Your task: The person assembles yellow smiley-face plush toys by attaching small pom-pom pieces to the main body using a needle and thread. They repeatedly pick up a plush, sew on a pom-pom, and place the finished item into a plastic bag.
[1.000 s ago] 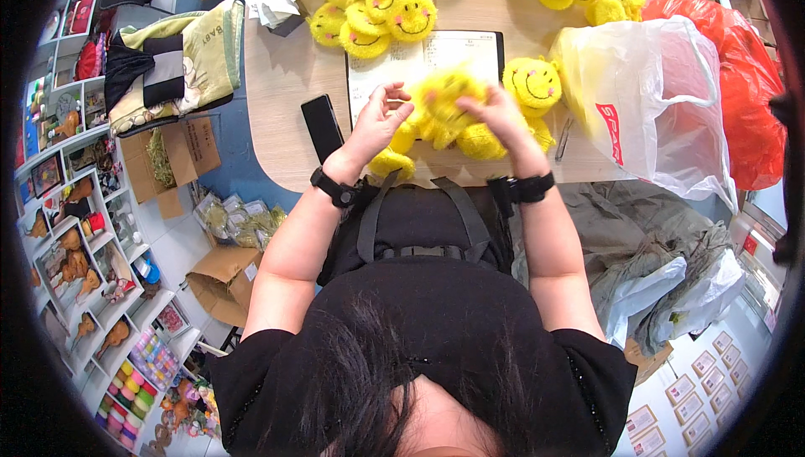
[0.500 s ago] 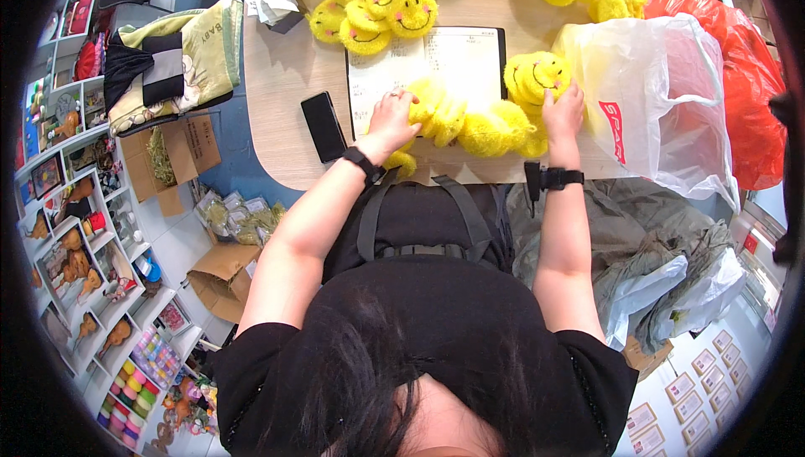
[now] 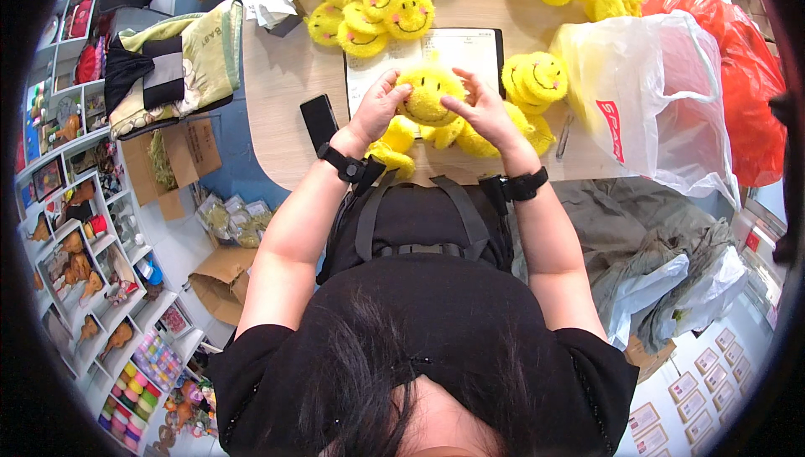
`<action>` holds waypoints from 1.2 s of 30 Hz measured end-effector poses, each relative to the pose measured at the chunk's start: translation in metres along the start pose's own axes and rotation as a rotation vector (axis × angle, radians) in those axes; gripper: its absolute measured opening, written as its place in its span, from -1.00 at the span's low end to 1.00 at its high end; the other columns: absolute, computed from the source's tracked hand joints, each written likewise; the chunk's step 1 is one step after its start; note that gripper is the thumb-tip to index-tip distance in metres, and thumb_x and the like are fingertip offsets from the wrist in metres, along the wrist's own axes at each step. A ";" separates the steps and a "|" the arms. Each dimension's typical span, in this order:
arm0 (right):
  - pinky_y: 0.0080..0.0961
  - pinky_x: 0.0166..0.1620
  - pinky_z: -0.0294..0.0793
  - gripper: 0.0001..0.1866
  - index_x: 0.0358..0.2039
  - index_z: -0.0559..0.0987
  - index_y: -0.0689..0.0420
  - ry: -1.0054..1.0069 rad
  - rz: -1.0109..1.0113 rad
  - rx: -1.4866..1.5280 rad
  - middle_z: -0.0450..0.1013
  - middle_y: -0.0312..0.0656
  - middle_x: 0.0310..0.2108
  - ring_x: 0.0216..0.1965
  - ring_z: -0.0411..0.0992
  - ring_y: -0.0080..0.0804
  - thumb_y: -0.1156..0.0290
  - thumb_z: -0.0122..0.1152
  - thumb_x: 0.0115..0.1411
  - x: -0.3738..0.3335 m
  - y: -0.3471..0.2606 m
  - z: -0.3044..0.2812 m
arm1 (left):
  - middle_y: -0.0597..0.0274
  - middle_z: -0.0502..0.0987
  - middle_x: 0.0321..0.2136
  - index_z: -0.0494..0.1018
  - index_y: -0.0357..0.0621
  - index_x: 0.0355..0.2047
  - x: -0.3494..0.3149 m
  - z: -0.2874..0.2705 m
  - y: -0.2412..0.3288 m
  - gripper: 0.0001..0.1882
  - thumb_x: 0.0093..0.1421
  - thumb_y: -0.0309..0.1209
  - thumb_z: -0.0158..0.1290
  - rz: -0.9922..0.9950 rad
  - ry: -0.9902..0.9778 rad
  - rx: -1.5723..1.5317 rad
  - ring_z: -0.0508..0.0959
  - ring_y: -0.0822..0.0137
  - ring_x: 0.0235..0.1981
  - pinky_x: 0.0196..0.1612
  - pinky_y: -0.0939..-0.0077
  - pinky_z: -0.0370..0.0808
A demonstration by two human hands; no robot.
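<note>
A round yellow plush smiley (image 3: pixel 432 95) is held up between my two hands, its stitched smile facing up. The fingers of my left hand (image 3: pixel 377 111) close on its left edge, with the thumb over the front. My right hand (image 3: pixel 490 115) grips the opposite edge, its thumb near the smile. Below lies a row of fluffy yellow plush pieces (image 3: pixel 474 142), partly hidden by my hands. An open notebook (image 3: pixel 470 44) with handwriting lies behind the held plush. To its right sit stacked smiley plushes (image 3: pixel 537 78).
A black phone (image 3: pixel 319 123) lies left of the notebook. Heaps of smiley plushes (image 3: pixel 381 0) fill the far side of the table (image 3: pixel 272 105). White (image 3: pixel 646 88) and red plastic bags (image 3: pixel 750 105) stand at the right. A slim metallic tool (image 3: pixel 563 137) lies near the front edge.
My right hand has left the plush stack at the right and moved left. Both hands now hold one smiley plush raised over the notebook. The slim tool at the right has come into sight.
</note>
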State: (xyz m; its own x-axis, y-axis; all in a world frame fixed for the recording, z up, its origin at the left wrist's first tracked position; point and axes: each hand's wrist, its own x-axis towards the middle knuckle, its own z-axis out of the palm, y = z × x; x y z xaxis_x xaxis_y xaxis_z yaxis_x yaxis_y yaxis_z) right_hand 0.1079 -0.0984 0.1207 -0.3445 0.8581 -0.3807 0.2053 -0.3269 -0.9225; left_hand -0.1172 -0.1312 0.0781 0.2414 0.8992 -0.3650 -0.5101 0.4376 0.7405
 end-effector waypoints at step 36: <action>-0.46 -0.06 0.45 -0.77 -0.11 0.54 0.22 -0.217 -0.092 -0.235 0.57 -0.16 -0.27 -0.20 0.49 -0.41 0.36 0.02 0.38 0.052 0.027 0.003 | 0.08 0.45 0.06 0.48 -0.24 0.04 -0.018 -0.017 0.000 -0.60 0.23 -0.34 0.19 0.251 0.112 0.897 0.45 0.26 0.08 0.17 0.41 0.35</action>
State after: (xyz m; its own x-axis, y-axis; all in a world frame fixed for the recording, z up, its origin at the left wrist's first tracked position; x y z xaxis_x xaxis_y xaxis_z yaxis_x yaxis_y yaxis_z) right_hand 0.0930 -0.0639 0.0760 -0.5532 0.7673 -0.3244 0.3612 -0.1300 -0.9234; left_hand -0.1354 -0.1473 0.0754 0.1063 0.9825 -0.1532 0.3019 0.1149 0.9464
